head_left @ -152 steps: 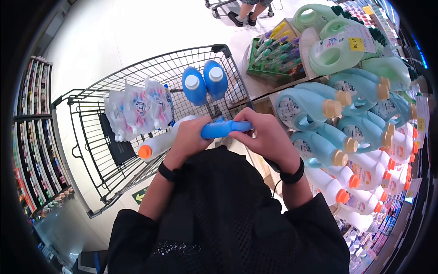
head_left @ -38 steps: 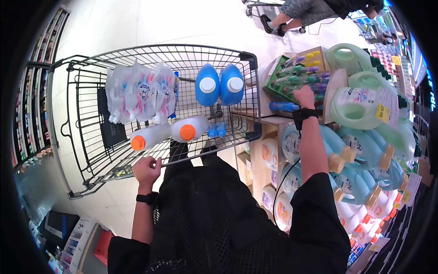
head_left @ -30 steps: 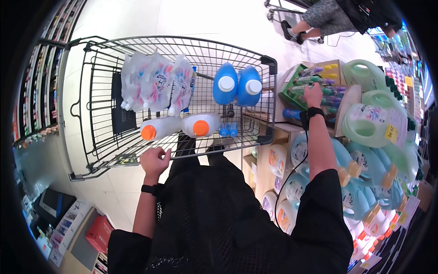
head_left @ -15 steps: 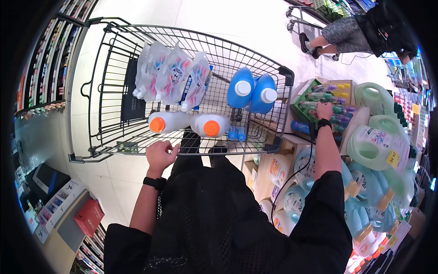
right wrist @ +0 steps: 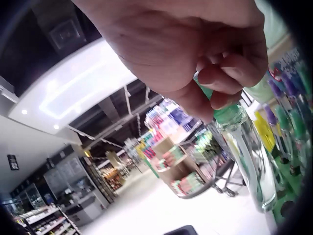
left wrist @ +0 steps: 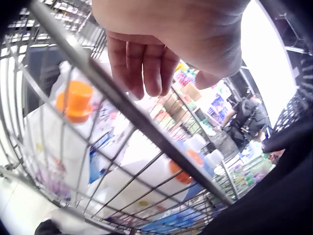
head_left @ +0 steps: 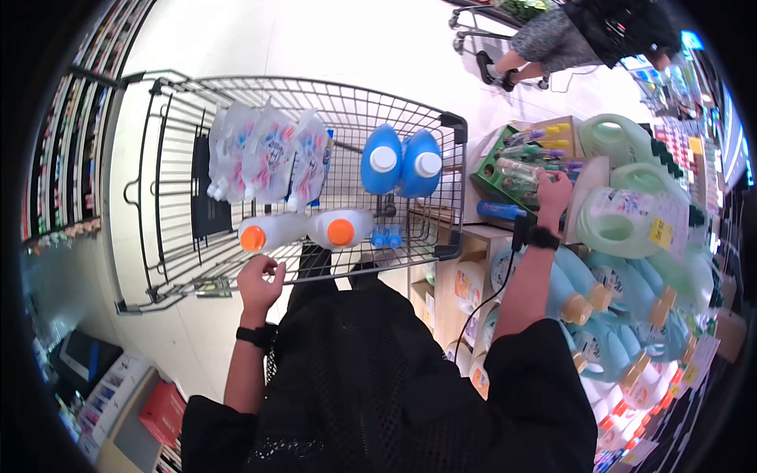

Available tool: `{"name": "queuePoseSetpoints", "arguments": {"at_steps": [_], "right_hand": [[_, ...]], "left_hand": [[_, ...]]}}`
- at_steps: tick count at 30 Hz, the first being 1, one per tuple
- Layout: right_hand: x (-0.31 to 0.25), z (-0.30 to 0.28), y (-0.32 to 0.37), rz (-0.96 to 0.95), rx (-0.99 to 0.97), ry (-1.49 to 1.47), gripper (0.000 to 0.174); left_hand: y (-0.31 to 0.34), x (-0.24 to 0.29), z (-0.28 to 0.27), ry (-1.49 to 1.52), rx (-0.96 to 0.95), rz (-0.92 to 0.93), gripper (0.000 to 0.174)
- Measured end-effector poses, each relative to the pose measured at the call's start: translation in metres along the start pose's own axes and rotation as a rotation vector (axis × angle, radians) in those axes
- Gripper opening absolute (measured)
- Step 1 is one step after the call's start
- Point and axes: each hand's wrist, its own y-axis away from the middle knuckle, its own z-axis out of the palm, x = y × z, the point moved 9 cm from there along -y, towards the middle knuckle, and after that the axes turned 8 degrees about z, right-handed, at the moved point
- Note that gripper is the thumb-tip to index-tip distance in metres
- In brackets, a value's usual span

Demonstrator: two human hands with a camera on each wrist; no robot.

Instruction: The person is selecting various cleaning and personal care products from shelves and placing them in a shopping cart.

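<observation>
My right hand (head_left: 554, 195) is over the green tray (head_left: 490, 183) of slim bottles. Its thumb and fingers pinch the green cap of a clear bottle (head_left: 519, 170), which slants above the other bottles. The right wrist view shows this hand (right wrist: 190, 49) gripping the cap, the clear bottle (right wrist: 252, 164) hanging below. My left hand (head_left: 261, 290) hangs by the near rim of the cart (head_left: 331, 276), fingers loosely bent and empty; in the left wrist view the hand (left wrist: 171, 36) is above the rim bar (left wrist: 142, 117).
In the cart are white bags (head_left: 268, 158), two large blue bottles (head_left: 382, 169), two orange-capped white bottles (head_left: 341, 230) and two small blue bottles (head_left: 386, 236). A blue bottle (head_left: 501, 210) lies beside the tray. Large jugs (head_left: 619, 217) crowd the right. A person (head_left: 564, 39) stands beyond.
The clear bottle in my right hand has come up from among the others in the tray. Both hands held a blue bottle in the oldest frame; my left hand now hangs empty.
</observation>
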Motion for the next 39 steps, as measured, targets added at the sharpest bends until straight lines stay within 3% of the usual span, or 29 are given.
{"name": "queuePoseSetpoints", "arguments": {"at_steps": [2,5,10,14,16,18,20,21,23,28,33,39], "right_hand": [[-0.024,-0.036,0.039,0.105,-0.164,-0.454,0.022],[-0.042,-0.080,0.070,0.180,-0.235,-0.688,0.015],[-0.060,-0.122,0.099,0.154,-0.283,-0.672,0.018],[-0.032,-0.099,0.081,0.082,-0.230,-0.535,0.021],[-0.021,-0.084,0.063,0.046,-0.116,-0.274,0.025],[0.009,-0.050,0.037,0.092,-0.155,-0.206,0.026],[0.028,-0.025,0.013,0.036,-0.032,-0.027,0.026],[0.035,-0.011,0.004,0.072,-0.058,-0.024,0.025],[0.033,0.009,-0.003,0.143,-0.128,-0.067,0.026],[0.060,0.070,-0.020,0.299,-0.225,-0.126,0.029],[0.086,0.104,-0.025,0.466,-0.250,-0.382,0.029],[0.103,0.129,-0.036,0.516,-0.270,-0.446,0.032]], "left_hand": [[-0.021,0.038,-0.014,0.094,0.075,0.064,0.014],[-0.056,0.098,-0.022,0.228,0.043,0.227,0.010],[-0.089,0.160,-0.016,0.310,0.014,0.377,0.008],[-0.081,0.137,0.006,0.295,-0.121,0.345,0.010],[-0.069,0.090,0.022,0.206,-0.223,0.150,0.012],[-0.049,0.038,0.030,-0.031,-0.273,0.122,0.020],[-0.024,-0.001,0.020,-0.141,-0.166,0.065,0.027],[-0.014,-0.013,0.018,-0.145,-0.164,0.054,0.027],[0.005,-0.045,0.025,-0.400,-0.334,-0.132,0.032],[0.001,-0.040,0.031,-0.419,-0.323,-0.145,0.038],[-0.001,-0.034,0.023,-0.418,-0.168,-0.104,0.038],[-0.002,-0.032,0.021,-0.437,-0.151,-0.123,0.036]]}}
